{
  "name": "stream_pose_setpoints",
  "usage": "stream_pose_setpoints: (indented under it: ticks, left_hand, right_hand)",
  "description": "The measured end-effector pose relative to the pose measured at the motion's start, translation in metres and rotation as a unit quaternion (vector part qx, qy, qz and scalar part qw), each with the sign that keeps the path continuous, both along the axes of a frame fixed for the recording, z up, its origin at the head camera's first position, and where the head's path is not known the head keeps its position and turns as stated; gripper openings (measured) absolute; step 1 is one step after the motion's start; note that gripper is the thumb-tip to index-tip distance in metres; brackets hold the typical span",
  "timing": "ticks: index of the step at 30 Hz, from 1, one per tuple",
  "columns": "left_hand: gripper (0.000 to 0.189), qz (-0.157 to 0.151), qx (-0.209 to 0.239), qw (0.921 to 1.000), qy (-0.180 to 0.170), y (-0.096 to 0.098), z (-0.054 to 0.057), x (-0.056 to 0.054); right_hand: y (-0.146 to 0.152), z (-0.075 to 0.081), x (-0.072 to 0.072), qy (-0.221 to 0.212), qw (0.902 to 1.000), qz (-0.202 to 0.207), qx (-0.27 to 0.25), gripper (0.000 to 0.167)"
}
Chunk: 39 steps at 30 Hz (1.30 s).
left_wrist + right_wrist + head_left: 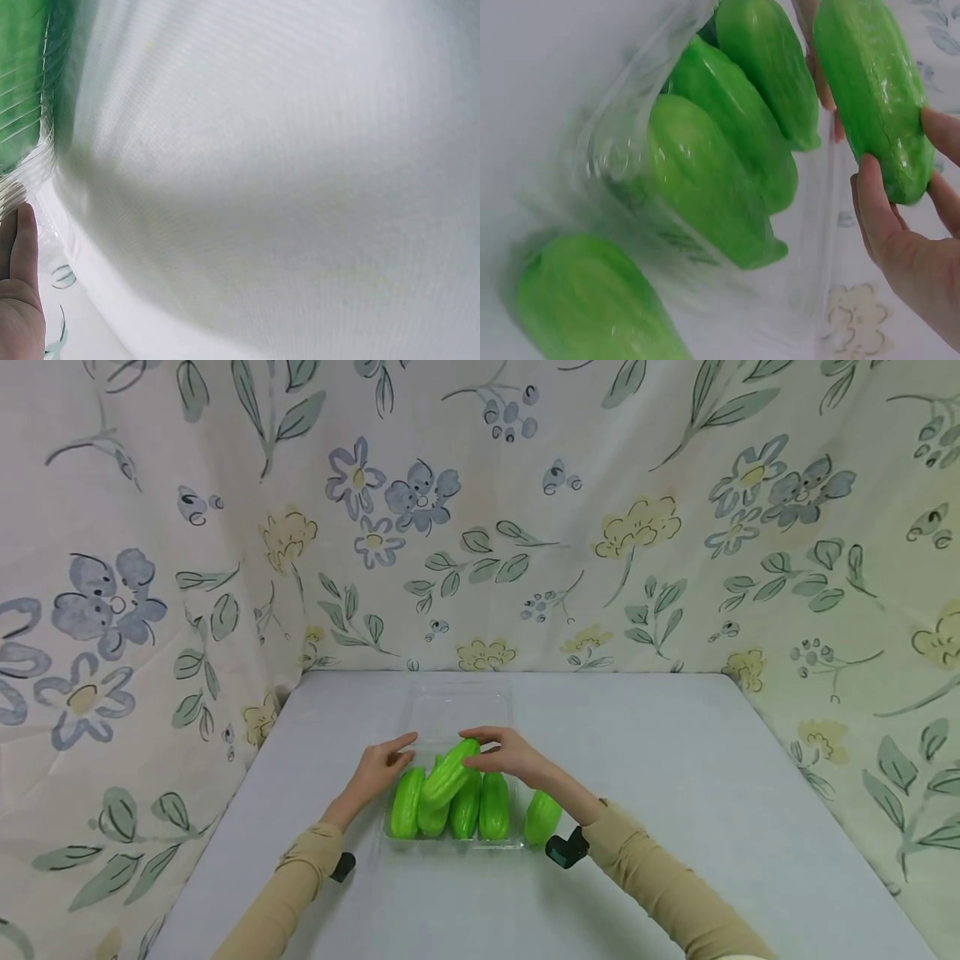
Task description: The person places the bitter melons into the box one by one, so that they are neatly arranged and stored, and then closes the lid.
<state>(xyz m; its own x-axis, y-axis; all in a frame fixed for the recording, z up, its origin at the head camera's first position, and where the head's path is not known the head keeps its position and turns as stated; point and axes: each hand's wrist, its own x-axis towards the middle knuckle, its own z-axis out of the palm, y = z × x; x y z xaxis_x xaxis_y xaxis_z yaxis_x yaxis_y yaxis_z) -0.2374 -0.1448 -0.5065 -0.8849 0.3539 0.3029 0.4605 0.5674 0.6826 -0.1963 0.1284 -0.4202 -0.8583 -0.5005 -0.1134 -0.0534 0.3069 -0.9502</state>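
In my right hand [517, 756] I grip a plump green cucumber [874, 97] by one end, fingers and thumb on its sides. It is tilted over the other cucumbers in a clear plastic box [450, 844]. Several cucumbers lie side by side there, among them one at the right side [493, 806] and one at the left side [407, 803]. My left hand [381, 768] is at the box's back left corner. Its extended fingers touch the clear ribbed wall in the left wrist view, where the thumb is hidden.
One more green cucumber [542, 818] lies on the white table [645, 760], just right of the box. The box's clear lid [459, 710] lies folded back behind it. A floral cloth [480, 568] hangs behind the table and along its sides.
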Motion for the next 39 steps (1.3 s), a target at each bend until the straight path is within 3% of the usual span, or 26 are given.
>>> stream_pose_setpoints:
  ticks: [10, 19, 27, 31, 39]
  left_hand:
    - [0.037, 0.001, -0.007, 1.0, -0.002, 0.0, 0.0, -0.001]
    - [0.036, -0.022, 0.026, 0.9974, 0.063, -0.002, -0.008, -0.002]
    - [0.037, -0.006, -0.005, 0.9999, 0.011, -0.001, -0.001, 0.0]
    - [0.037, -0.003, -0.003, 0.9999, 0.012, 0.0, 0.001, 0.001]
    - [0.037, -0.013, -0.001, 0.9997, 0.018, -0.001, -0.001, 0.001]
  right_hand:
    - [-0.029, -0.001, 0.004, 0.024, 0.999, 0.036, 0.005, 0.048]
    - [-0.044, -0.006, 0.004, 0.069, 0.9947, 0.041, 0.063, 0.046]
    - [-0.052, -0.007, 0.007, 0.077, 0.9922, 0.03, 0.094, 0.054]
    - [-0.056, -0.006, 0.009, 0.078, 0.9916, 0.011, 0.103, 0.057]
    - [-0.064, -0.014, 0.008, 0.113, 0.9892, 0.001, 0.093, 0.043]
